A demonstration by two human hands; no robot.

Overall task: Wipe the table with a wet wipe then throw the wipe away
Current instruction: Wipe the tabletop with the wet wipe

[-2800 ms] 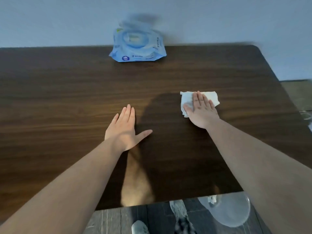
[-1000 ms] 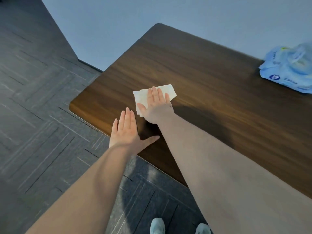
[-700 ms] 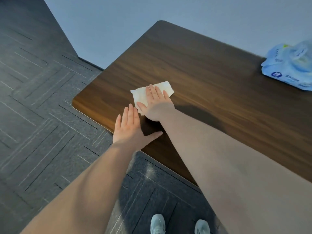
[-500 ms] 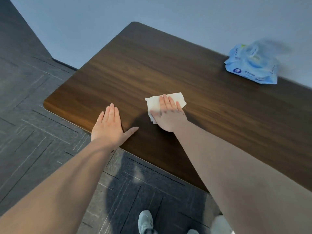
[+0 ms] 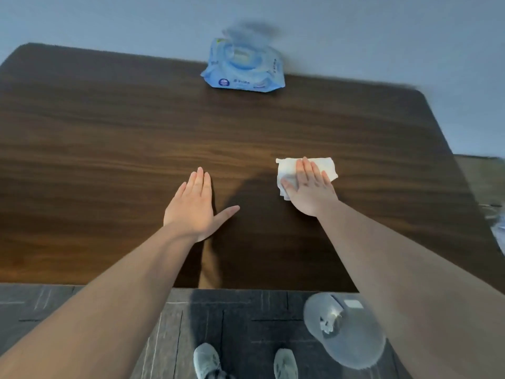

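On the dark wood-grain worktop [image 5: 109, 138], at about 2 o'clock from centre: right hand [image 5: 310, 187] laid flat, palm down, fingers together and stretched out, pressing the white wet wipe [image 5: 321, 166] against the surface. Wipe crumpled into a rough rectangle, its far edge and left corner showing beyond the fingers, the rest hidden under the palm. Not clamped in a grip, only pinned flat.

Just left of that, near centre, toward 7 o'clock of the wipe: left hand [image 5: 194, 206] spread flat on the wood, four fingers together pointing to 12 o'clock, thumb splayed out toward 3 o'clock, holding nothing. Well apart from the wipe, with bare wood and a dark shadow between the two hands.

At 12 o'clock, against the far edge by the pale wall [image 5: 382, 36]: blue pack of wipes [image 5: 243, 69], its top blurred, so lid position impossible to tell. Well apart from both hands, with open worktop in between and nothing in the path of the wiping hand.

Below the near edge, on the dark patterned floor [image 5: 240, 318]: at 5 o'clock a clear bin [image 5: 344, 332] with something small and pale inside, partly covered by the right forearm. At 6 o'clock, two pale shoes [image 5: 207, 362], toes toward the worktop. At 3 o'clock, past the right edge, a blurred pale object, too indistinct to name.
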